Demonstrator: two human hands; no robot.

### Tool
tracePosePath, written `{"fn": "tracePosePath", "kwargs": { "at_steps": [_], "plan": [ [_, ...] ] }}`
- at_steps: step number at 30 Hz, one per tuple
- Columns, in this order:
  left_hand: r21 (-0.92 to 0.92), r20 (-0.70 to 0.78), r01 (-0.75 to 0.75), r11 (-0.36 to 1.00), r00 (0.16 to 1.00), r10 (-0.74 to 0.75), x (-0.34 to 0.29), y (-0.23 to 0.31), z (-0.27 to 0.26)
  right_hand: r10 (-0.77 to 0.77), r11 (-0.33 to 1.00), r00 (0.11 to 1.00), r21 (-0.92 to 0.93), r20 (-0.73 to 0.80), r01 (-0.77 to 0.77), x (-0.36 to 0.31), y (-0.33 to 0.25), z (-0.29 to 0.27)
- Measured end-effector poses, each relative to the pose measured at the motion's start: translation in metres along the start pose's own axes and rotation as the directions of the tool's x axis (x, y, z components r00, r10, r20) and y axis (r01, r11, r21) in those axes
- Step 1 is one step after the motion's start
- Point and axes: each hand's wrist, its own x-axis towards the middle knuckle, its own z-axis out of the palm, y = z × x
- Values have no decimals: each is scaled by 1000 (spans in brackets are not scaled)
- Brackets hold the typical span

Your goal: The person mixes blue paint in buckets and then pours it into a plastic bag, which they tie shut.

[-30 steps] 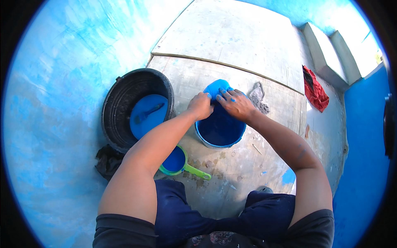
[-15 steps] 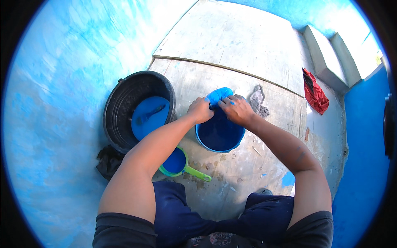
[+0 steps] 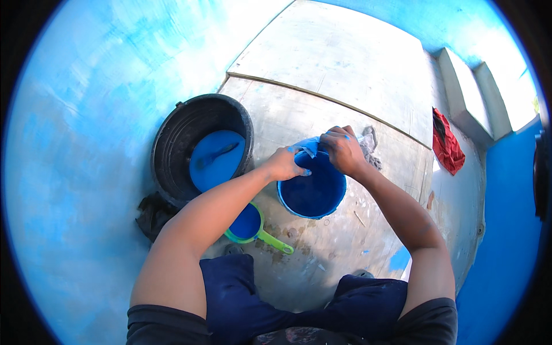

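Observation:
A blue-rimmed bucket (image 3: 313, 217) stands on the floor before me, its inside dark blue. Over its far rim is a limp blue sheet (image 3: 308, 146), thin like plastic or cloth; I cannot tell which. My left hand (image 3: 286, 163) holds the sheet's left side, with the thumb reaching down inside the bucket's rim. On the right, my right hand (image 3: 344, 152) has its fingers bent and closed on the other side of the sheet. Both hands have blue smears.
Left of the bucket, a large black tub (image 3: 168, 146) leans, holding blue paint and a paintbrush (image 3: 221, 152). A green-handled dipper (image 3: 275, 241) with blue paint sits nearer me. A grey rag (image 3: 371, 150) lies beyond my right hand; a red cloth (image 3: 448, 146) is farther right.
My hands have moved apart at the bucket's far rim. The blue sheet, rounded and bunched before, is now flatter and stretched lower between them. The view has shifted slightly.

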Motion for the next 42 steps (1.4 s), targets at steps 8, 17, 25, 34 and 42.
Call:
{"fn": "tracePosePath", "kwargs": {
  "at_steps": [8,17,25,34,42],
  "plan": [
    [37,-207,26,999,978,-17,-18,26,-14,178,977,983,125,-41,-171,2,10,-16],
    [65,-257,-145,987,954,157,-89,75,-49,-2,970,958,231,-287,71,29,-12,-77],
    [41,-351,90,995,934,-70,-245,52,-134,-164,858,951,439,-262,268,38,-104,-111],
    [344,-352,674,654,738,-576,-374,-95,-148,-408,654,900,736,152,172,20,-238,-56],
    [586,-211,647,488,704,-679,-369,-171,-150,-313,730,818,673,483,-118,-4,-345,63]
  ]
}}
